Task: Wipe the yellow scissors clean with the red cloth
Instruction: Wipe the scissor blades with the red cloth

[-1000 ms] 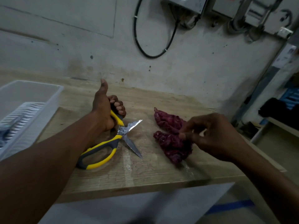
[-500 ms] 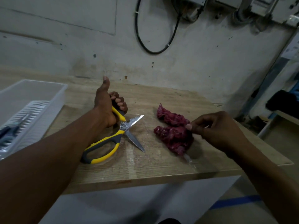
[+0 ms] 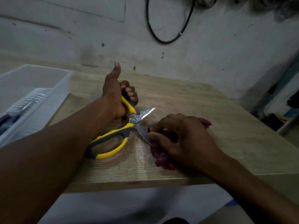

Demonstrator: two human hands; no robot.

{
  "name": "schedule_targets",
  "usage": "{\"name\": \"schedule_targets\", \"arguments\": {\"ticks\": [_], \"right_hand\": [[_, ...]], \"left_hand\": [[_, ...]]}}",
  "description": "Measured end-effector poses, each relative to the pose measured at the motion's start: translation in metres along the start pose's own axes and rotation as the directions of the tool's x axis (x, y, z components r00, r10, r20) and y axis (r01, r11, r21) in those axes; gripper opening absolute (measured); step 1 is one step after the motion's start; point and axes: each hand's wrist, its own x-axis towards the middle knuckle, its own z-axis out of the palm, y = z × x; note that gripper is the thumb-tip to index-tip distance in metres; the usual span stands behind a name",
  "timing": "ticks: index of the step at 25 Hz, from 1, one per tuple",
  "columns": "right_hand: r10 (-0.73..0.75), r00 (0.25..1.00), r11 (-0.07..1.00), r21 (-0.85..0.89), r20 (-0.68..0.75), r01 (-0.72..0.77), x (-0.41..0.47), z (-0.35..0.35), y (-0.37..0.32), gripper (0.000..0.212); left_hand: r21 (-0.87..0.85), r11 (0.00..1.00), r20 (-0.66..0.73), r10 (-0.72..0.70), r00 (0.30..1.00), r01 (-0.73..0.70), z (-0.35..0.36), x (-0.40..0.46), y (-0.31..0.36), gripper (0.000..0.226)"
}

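Note:
The yellow scissors (image 3: 113,139), yellow and grey handled, lie spread wide on the wooden table (image 3: 210,102). My left hand (image 3: 116,96) grips the upper handle, thumb pointing up. The other handle loop rests on the table nearer to me. One blade points up and right, bare and smeared. The red cloth (image 3: 159,156) is bunched under my right hand (image 3: 182,139), which presses it against the tip of the lower blade. That blade's tip is hidden by the cloth.
A white plastic bin (image 3: 53,88) with a ribbed insert and dark items stands at the left on the table. A grey wall with a hanging black cable (image 3: 163,40) rises behind. The table's front edge runs close below my hands.
My right hand has taken hold of the red cloth and slid it left onto the lower blade. My left hand and the scissors have stayed put. The camera has tilted down.

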Motion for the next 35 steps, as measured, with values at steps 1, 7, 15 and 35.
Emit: {"name": "schedule_targets", "arguments": {"ticks": [1,7,15,35], "right_hand": [[-0.013,1.0,1.0,-0.019,0.022,0.013,-0.003,0.002,0.005,0.029],[0.012,0.998,1.0,0.016,0.067,-0.013,-0.043,0.0,0.014,0.034],[-0.056,0.997,0.983,0.177,0.057,0.045,-0.012,0.005,0.038,0.024],[-0.221,0.956,0.975,0.043,0.192,0.217,0.001,-0.012,0.018,0.013]], "left_hand": [[-0.002,1.0,0.0,0.002,1.0,-0.002,0.0,0.001,0.0,0.073],[0.016,1.0,-0.004,-0.008,1.0,0.009,0.003,0.007,-0.005,0.07],[0.049,0.999,0.022,-0.021,1.0,0.02,0.005,0.008,-0.008,0.065],[0.029,0.999,0.042,-0.027,0.999,0.026,0.003,0.01,-0.01,0.059]]}}
